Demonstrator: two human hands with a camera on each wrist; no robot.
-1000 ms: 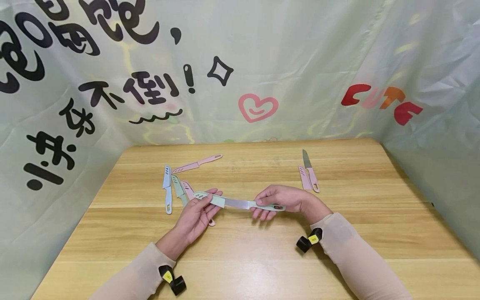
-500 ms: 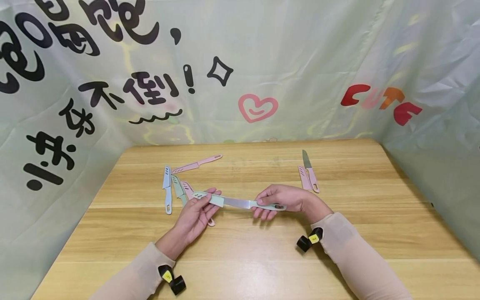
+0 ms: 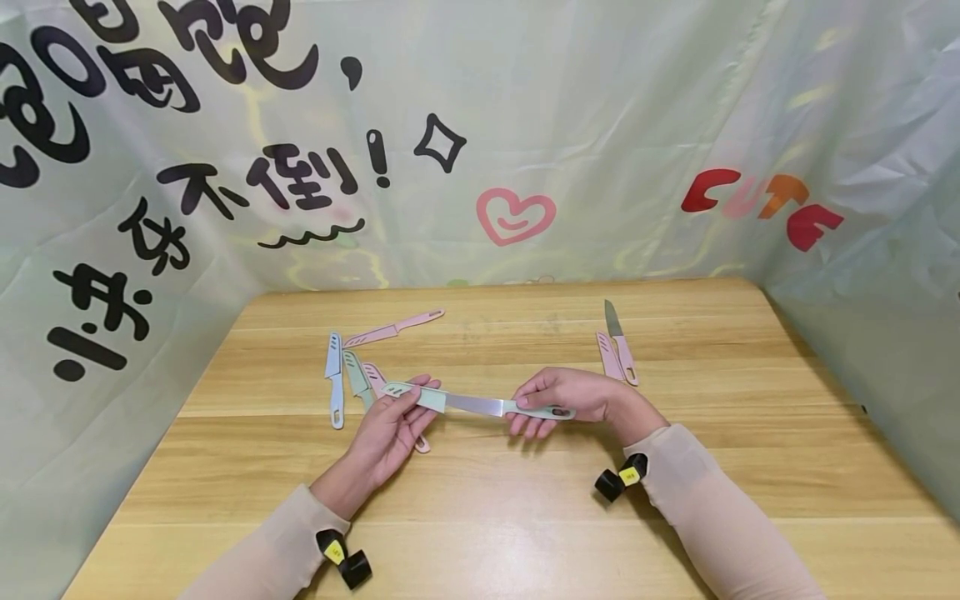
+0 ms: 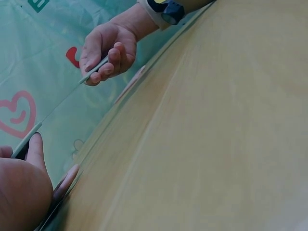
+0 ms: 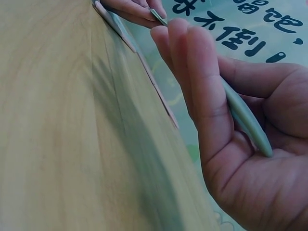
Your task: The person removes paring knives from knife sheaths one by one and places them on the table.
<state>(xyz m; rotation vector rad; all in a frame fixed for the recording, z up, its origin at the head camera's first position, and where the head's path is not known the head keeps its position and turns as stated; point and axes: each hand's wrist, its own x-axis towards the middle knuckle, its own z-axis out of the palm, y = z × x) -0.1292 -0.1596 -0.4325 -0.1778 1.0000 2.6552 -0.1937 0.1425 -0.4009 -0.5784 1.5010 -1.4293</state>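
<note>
In the head view, my left hand (image 3: 386,437) pinches a pale green knife sheath (image 3: 430,398) between thumb and fingers. My right hand (image 3: 566,396) grips the handle of a pale green knife (image 3: 476,406), which is held level above the table. Part of its blade is bare between the two hands; the tip end is hidden inside the sheath. From the right wrist, the green handle (image 5: 248,118) lies across the palm under the thumb. Beneath the left hand lies a pink sheathed knife (image 3: 372,379), partly covered by that hand.
Left on the wooden table (image 3: 480,517) lie a blue sheathed knife (image 3: 336,379), a green sheathed one (image 3: 356,375) and, farther back, a pink sheathed one (image 3: 393,327). At right, a bare-bladed pink knife (image 3: 621,342) lies beside a pink sheath (image 3: 609,357). Printed cloth (image 3: 615,125) surrounds the table.
My right hand has shifted slightly right with the handle, and the left a touch left with the sheath. A little more of the blade shows between them.
</note>
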